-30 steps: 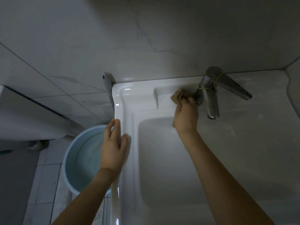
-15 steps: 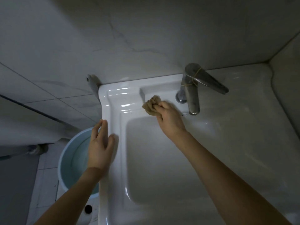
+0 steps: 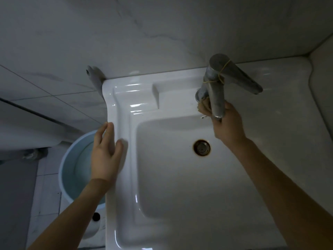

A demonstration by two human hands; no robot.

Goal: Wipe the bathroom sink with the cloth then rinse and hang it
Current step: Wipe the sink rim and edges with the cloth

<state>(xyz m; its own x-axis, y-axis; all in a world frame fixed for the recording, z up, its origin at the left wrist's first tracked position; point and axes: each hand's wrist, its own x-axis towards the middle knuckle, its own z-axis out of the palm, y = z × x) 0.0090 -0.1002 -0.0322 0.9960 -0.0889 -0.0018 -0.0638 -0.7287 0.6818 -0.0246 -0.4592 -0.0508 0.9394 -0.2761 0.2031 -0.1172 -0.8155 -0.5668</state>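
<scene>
A white ceramic sink (image 3: 126,109) fills the middle of the view, with a rust-ringed drain (image 3: 201,147) in its basin. A steel faucet (image 3: 215,91) stands on the back ledge, a rubber band wound round it. My right hand (image 3: 228,124) is shut on a small tan cloth (image 3: 203,106), pressing it against the ledge at the faucet's base, under the spout. Most of the cloth is hidden by the spout and my fingers. My left hand (image 3: 106,152) rests flat and open on the sink's left rim.
A light blue bucket (image 3: 72,170) stands on the tiled floor left of the sink. Grey marble-look wall tiles run behind the sink and along its right side. A grey pipe fitting (image 3: 93,76) sticks out of the wall at the sink's back left corner.
My right hand has carried the cloth from the ledge left of the faucet rightward to the faucet's base under the spout. The drain has come into view. My left hand stays on the rim.
</scene>
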